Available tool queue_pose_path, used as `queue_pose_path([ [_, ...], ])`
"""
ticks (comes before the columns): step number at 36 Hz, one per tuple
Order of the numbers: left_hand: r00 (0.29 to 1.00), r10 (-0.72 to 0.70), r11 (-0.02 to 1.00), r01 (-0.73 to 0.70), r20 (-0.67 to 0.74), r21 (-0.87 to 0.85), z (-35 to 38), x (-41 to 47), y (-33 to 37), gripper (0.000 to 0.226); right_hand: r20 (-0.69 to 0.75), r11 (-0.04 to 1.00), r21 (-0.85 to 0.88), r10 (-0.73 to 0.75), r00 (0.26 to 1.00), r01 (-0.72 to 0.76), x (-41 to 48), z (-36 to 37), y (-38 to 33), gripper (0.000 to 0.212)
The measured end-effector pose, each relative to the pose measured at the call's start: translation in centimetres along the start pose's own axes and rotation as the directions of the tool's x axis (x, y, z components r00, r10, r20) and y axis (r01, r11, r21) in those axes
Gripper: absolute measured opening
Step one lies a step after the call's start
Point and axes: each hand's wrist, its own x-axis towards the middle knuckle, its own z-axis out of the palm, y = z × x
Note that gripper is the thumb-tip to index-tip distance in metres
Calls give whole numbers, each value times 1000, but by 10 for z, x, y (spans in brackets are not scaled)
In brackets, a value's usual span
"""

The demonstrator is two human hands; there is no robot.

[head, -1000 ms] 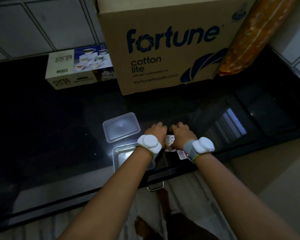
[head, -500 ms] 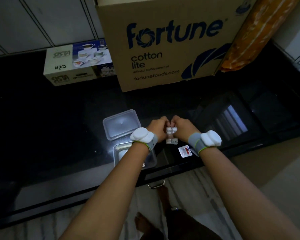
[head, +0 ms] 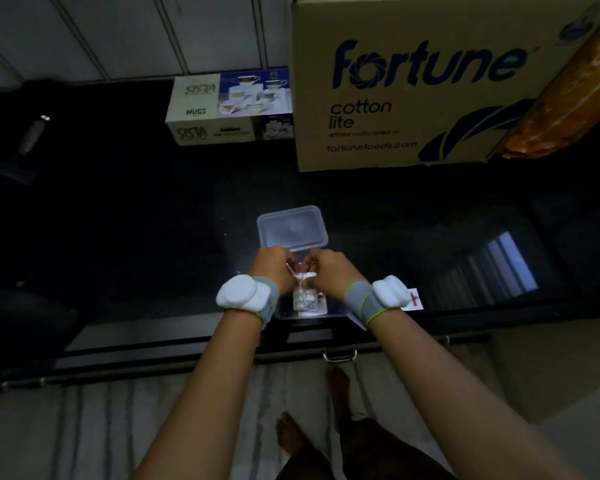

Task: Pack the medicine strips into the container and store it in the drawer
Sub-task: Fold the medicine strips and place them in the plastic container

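My left hand [head: 274, 268] and my right hand [head: 329, 271] meet over the front of the black counter, both pinching the top edge of a silvery medicine strip [head: 305, 299] that hangs down between them. Right below the strip sits the clear plastic container [head: 340, 311], mostly hidden by my wrists. Its clear lid [head: 291, 228] lies flat on the counter just behind my hands. Another small white strip with red print [head: 413, 299] lies on the counter beside my right wrist. The drawer front with a metal handle [head: 339, 356] is under the counter edge.
A large Fortune cardboard box [head: 413, 84] stands at the back right, an orange bag [head: 561, 105] leaning on it. A mugs box [head: 229, 109] sits at the back centre. Dark objects are at the far left. My bare feet [head: 291, 434] show on the floor below.
Both hands lifted the strip off the counter and carried it left, so it now hangs over the container. The camera view shifted, and the second strip stayed where it lay.
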Motion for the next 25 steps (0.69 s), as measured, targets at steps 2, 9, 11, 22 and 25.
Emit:
queue_pose_path([
  [2, 1000, -10, 999, 11, -18, 51, 4, 1, -5, 22, 10, 998, -59, -4, 1000, 4, -1, 8, -2, 27],
  [9, 998, 37, 988, -29, -47, 151, 1, 4, 1, 24, 5, 989, -147, -26, 1000, 27, -7, 6, -8, 37],
  [11, 995, 82, 980, -69, -59, 185, 0, 5, 10, 19, -39, 990, -139, -28, 999, 22, -11, -2, -8, 34],
  [22, 952, 271, 919, -300, 143, 256, 55, 10, 99, 28, -156, 964, -108, 223, 962, -241, -38, -65, 62, 29],
  [25, 933, 272, 899, -333, 234, 284, 83, 11, 113, 28, -135, 937, -123, 309, 941, -326, -45, -70, 89, 34],
])
